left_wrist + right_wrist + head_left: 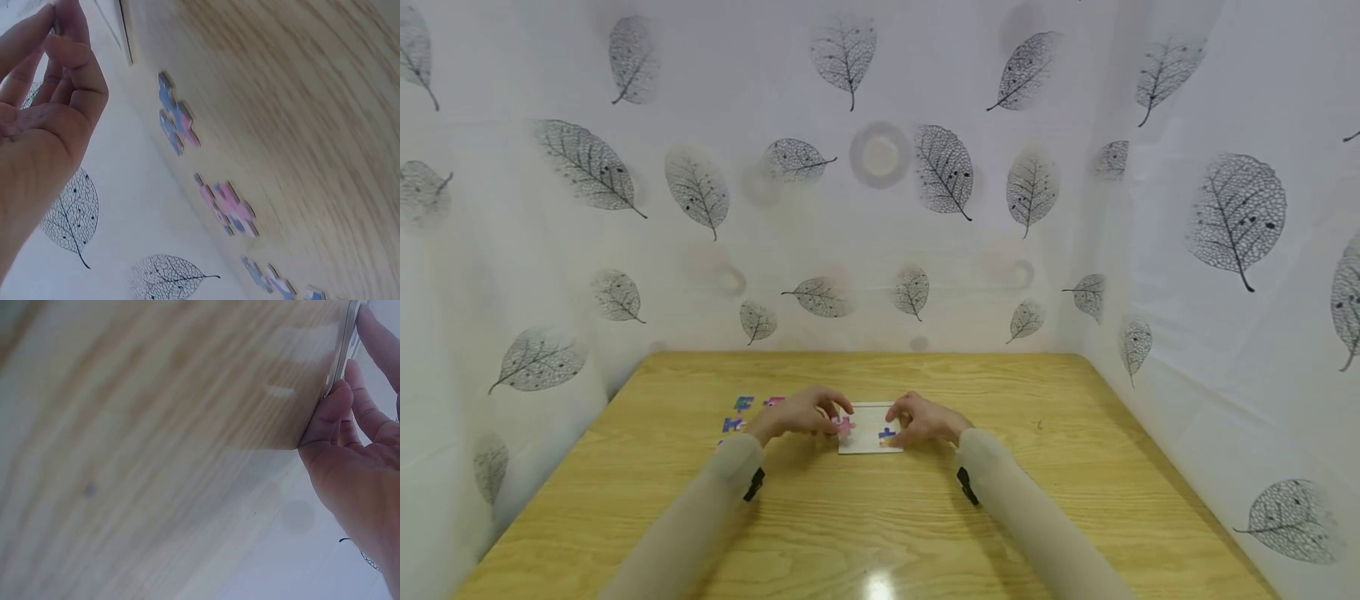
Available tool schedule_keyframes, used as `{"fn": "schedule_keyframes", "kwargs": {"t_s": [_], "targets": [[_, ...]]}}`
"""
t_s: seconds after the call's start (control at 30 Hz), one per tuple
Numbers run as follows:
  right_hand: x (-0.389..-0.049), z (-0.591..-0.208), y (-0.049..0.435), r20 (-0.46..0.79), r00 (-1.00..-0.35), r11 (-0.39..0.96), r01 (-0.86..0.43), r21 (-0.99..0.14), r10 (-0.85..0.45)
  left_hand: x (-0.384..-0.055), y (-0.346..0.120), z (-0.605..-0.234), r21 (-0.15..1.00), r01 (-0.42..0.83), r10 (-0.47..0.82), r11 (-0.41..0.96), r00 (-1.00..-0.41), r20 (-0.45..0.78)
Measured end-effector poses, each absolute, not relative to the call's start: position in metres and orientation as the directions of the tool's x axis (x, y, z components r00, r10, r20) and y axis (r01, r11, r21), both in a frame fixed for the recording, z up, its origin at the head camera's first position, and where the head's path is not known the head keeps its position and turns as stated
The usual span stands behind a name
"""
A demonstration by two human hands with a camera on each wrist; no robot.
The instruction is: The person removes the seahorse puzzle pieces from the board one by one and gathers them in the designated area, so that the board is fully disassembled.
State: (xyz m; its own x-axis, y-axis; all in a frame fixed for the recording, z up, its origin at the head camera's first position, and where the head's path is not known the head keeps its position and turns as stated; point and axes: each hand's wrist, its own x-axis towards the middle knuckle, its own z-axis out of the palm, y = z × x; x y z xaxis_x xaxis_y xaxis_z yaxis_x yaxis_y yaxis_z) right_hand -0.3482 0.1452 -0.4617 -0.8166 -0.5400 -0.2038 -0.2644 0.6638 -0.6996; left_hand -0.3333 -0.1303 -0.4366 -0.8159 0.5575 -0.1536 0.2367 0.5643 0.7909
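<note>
A thin white puzzle board [868, 429] lies on the table between both hands. At its left side my left hand [805, 412] pinches a pink puzzle piece [845, 426]. In the left wrist view, the left hand's [56, 94] thumb and fingertips meet, mostly hiding what is between them. My right hand [927, 419] rests at the board's right edge, thumb and index finger apart. Beside its thumb, a blue and yellow puzzle piece [886, 436] lies on the board's lower right. In the right wrist view, the right hand's [369, 431] fingers touch the board's edge [340, 353].
Several loose puzzle pieces lie left of the board, including a blue-green one [743, 403], a pink one [773, 401] and a blue one [732, 425]. The left forearm passes close to them. A leaf-patterned white curtain [880, 242] surrounds the wooden table [880, 517].
</note>
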Motion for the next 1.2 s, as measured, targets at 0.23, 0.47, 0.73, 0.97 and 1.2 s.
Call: {"fn": "schedule_keyframes", "kwargs": {"t_s": [0.23, 0.47, 0.73, 0.97, 1.2], "targets": [[-0.348, -0.465, 0.145, -0.201, -0.807, 0.651, -0.271, -0.709, -0.555, -0.331, -0.149, -0.438, 0.819, 0.245, 0.58, 0.518, -0.805, -0.126], [-0.345, -0.466, 0.145, -0.201, -0.801, 0.643, -0.273, -0.716, -0.564, -0.325, -0.17, -0.435, 0.819, 0.263, 0.589, 0.509, -0.801, -0.108], [-0.345, -0.466, 0.143, -0.204, -0.803, 0.647, -0.271, -0.713, -0.561, -0.326, -0.188, -0.434, 0.802, 0.273, 0.588, 0.532, -0.8, -0.118], [-0.344, -0.463, 0.143, -0.211, -0.809, 0.654, -0.258, -0.711, -0.549, -0.326, -0.204, -0.433, 0.806, 0.246, 0.571, 0.538, -0.81, -0.134], [-0.346, -0.461, 0.144, -0.212, -0.813, 0.651, -0.249, -0.717, -0.543, -0.327, -0.221, -0.436, 0.812, 0.258, 0.581, 0.524, -0.805, -0.12]]}}
